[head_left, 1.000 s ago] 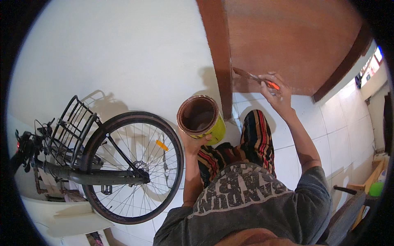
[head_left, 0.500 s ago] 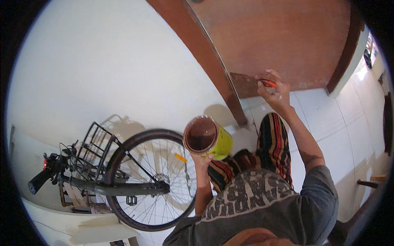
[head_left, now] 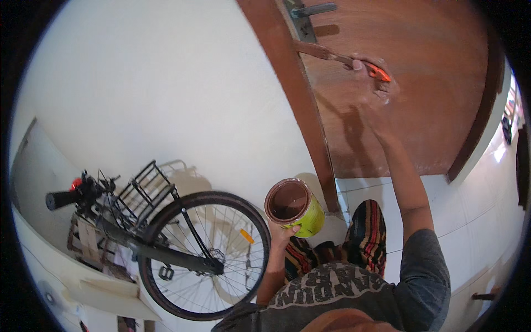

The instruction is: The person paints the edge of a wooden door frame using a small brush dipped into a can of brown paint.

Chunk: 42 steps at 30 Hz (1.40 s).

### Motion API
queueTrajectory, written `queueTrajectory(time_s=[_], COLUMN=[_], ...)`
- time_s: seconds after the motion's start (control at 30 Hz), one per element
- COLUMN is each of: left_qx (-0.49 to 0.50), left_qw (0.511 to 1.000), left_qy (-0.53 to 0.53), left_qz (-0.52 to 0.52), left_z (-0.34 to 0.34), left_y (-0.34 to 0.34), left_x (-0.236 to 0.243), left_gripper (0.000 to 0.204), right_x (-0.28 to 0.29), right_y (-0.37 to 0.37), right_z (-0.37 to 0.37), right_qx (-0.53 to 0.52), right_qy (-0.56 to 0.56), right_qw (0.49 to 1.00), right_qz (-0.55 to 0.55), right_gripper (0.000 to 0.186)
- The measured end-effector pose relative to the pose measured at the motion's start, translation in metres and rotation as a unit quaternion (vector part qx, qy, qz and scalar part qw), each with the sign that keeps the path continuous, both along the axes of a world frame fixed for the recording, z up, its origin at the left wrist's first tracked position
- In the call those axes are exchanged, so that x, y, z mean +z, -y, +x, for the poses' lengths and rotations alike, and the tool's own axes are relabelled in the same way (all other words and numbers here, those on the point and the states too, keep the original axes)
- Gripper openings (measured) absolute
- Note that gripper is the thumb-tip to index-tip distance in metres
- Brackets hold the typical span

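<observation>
My right hand [head_left: 371,83] is closed around the orange-tipped handle of a paintbrush [head_left: 343,58]. The brown-coated bristles reach left to the edge between the brown door [head_left: 409,119] and its brown frame [head_left: 283,72], just below the door handle [head_left: 314,10]. Whether the bristle tips press on the frame or on the door edge is hard to tell. Lower down, my left hand [head_left: 281,234] grips a yellow-green paint can [head_left: 311,220] from below and the side. The can is open at the top, tilted toward me, with brown paint inside and smeared on its rim.
A bicycle [head_left: 182,257] with a black front rack [head_left: 145,191] stands at the left, its wheel close to my left forearm. White wall [head_left: 149,83] runs up to the door frame. Pale tiles [head_left: 464,205] cover the floor. A small wooden piece of furniture [head_left: 487,296] shows at the right.
My right hand and the paintbrush have risen from near the door's bottom edge to just below the handle. The view has shifted upward. The can stays in my left hand.
</observation>
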<state>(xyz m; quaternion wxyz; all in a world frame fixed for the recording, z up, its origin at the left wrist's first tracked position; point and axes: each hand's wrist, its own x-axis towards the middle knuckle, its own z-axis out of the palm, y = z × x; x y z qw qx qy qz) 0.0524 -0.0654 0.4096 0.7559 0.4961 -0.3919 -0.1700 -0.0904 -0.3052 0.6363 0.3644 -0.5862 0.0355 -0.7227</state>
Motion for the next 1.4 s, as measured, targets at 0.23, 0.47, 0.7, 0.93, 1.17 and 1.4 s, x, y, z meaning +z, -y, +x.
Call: queueTrajectory(time_s=[0.23, 0.47, 0.7, 0.93, 1.17, 1.4], left_qx=[-0.025, -0.082, -0.071, -0.037, -0.062, -0.073], left_qw=[0.996, 0.997, 0.997, 0.999, 0.997, 0.997], left_qy=[0.054, 0.01, -0.003, 0.001, 0.032, 0.005], left_qz=[0.064, -0.005, -0.013, -0.022, -0.014, -0.025], left_z=[0.014, 0.018, 0.022, 0.018, 0.022, 0.017], left_y=[0.005, 0.015, 0.019, 0.017, 0.019, 0.02], left_x=[0.003, -0.001, -0.014, -0.007, -0.001, -0.003], left_gripper=[0.103, 0.106, 0.102, 0.101, 0.1, 0.099], right_x=[-0.009, -0.015, -0.05, -0.048, 0.024, 0.084], right_y=[0.01, 0.026, 0.02, 0.017, 0.047, 0.052], right_z=[0.013, 0.012, 0.005, -0.01, 0.008, 0.021], right_qx=[-0.086, -0.155, -0.166, -0.193, -0.21, -0.238], right_qy=[-0.008, -0.021, -0.076, -0.113, -0.091, 0.035], right_qw=[0.996, 0.986, 0.983, 0.974, 0.97, 0.959], right_qz=[-0.007, -0.054, -0.027, 0.023, -0.081, -0.153], right_gripper=[0.017, 0.017, 0.019, 0.023, 0.024, 0.025])
